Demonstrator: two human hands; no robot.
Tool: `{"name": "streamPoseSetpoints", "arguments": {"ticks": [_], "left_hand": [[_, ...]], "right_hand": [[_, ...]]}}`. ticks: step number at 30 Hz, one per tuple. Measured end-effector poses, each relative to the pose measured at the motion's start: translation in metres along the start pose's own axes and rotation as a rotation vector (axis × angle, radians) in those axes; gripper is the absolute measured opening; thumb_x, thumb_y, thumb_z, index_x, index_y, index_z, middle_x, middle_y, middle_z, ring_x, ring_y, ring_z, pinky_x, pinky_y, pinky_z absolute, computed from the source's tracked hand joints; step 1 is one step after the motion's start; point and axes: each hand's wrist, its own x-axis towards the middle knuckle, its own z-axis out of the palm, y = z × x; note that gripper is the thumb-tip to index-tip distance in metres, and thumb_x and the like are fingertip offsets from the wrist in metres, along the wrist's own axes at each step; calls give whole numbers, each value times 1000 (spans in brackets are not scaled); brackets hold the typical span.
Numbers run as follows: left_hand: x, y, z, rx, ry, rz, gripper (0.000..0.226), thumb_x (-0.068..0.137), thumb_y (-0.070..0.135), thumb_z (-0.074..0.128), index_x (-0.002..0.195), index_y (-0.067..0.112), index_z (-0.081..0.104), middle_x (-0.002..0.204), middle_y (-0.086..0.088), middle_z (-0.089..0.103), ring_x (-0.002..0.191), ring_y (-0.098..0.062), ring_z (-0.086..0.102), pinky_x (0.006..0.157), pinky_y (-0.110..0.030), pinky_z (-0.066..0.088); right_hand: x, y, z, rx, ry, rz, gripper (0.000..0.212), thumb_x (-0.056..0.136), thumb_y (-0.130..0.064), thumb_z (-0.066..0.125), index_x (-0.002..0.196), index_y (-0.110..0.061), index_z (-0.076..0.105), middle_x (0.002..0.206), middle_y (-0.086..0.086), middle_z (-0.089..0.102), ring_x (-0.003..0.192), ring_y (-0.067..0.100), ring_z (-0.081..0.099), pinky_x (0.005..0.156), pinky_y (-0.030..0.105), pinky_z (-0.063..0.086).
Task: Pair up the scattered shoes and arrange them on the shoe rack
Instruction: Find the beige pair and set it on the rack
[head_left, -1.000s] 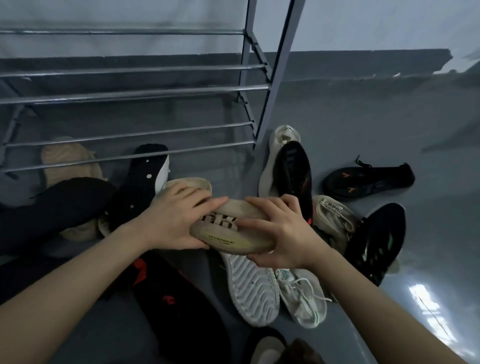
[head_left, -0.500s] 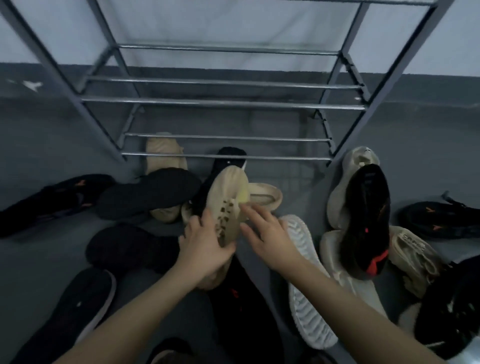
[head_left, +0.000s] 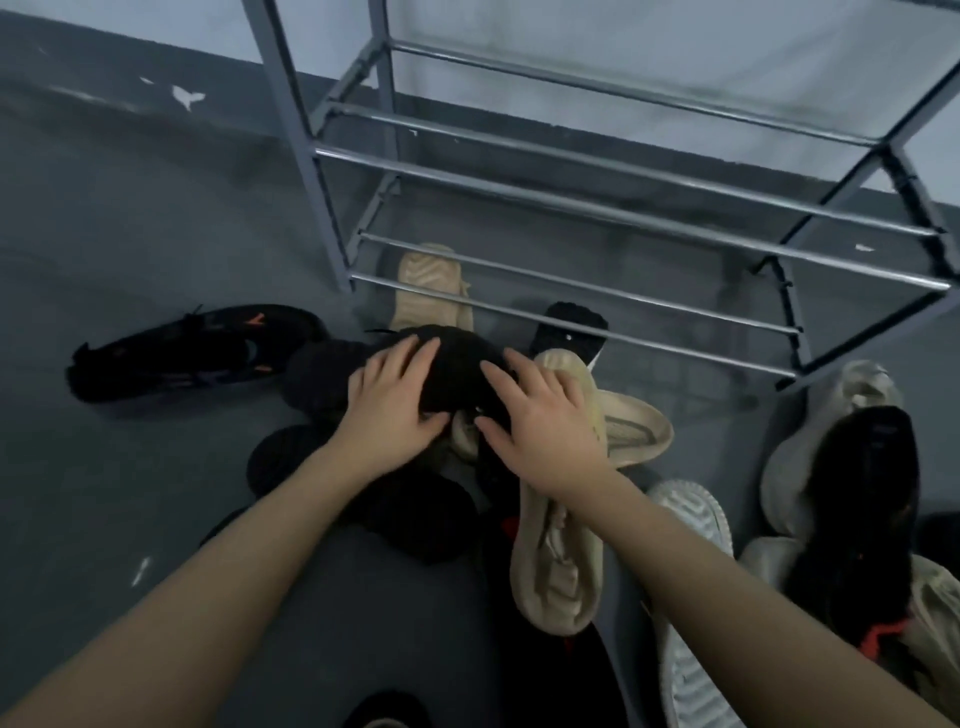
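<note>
A grey metal shoe rack (head_left: 613, 208) stands against the far wall on a dark grey floor (head_left: 145, 218), its rail shelves bare, with a jumble of shoes spread before it. To the near left of the rack, a black shoe with orange marks (head_left: 192, 351) lies on its side, well apart from the pile. At right, a black shoe with a red tab (head_left: 857, 499) rests atop pale grey shoes (head_left: 836, 410), and a white ribbed sole (head_left: 691, 525) shows just beside the person's right forearm. In the centre, a beige shoe (head_left: 561, 561) lies lengthwise under the right wrist, a second beige shoe (head_left: 631, 421) crossing it at the far end. Another tan shoe (head_left: 431, 291) sits sole-up beneath the rack's lowest rails, beside a black shoe with a white edge (head_left: 569, 330). Between the hands sits a black knit shoe (head_left: 460, 371) on top of the pile. The left hand (head_left: 395, 410) rests on its left side, fingers spread and laid over it; the right hand (head_left: 540, 421) lies on its right side, fingers likewise extended rather than curled, thumb pointing toward the other hand.
</note>
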Motion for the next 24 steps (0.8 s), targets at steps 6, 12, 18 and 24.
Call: {"name": "streamPoseSetpoints", "arguments": {"ticks": [6,12,18,24], "left_hand": [[43,-37,-5,127,-260,153,106,69,66,58,148,32,-4,157,-9,2,143,-26,0,112,-43,-1],[37,-40,-18,147,-65,221,104,61,71,63,147,35,17,143,-1,26,126,-26,30,99,-34,14],[-8,-34,-44,155,208,-1,101,56,78,47,144,31,30,135,-8,37,114,-33,38,89,-39,22],[-44,-53,-33,262,174,-598,95,72,75,46,147,25,15,145,-17,27,120,-41,36,95,-49,26]], "right_hand": [[59,2,19,-201,-167,-74,84,80,-59,56,146,-22,20,143,13,37,123,32,44,106,44,18],[54,9,13,-161,-133,-164,78,82,-49,60,146,-24,24,144,15,35,124,32,41,105,41,16],[42,-15,5,50,134,-193,57,86,-31,63,139,-23,43,141,15,44,118,30,50,100,43,30],[38,-47,38,87,-9,-103,56,87,-37,59,138,-20,43,141,14,44,118,32,51,98,43,32]]}}
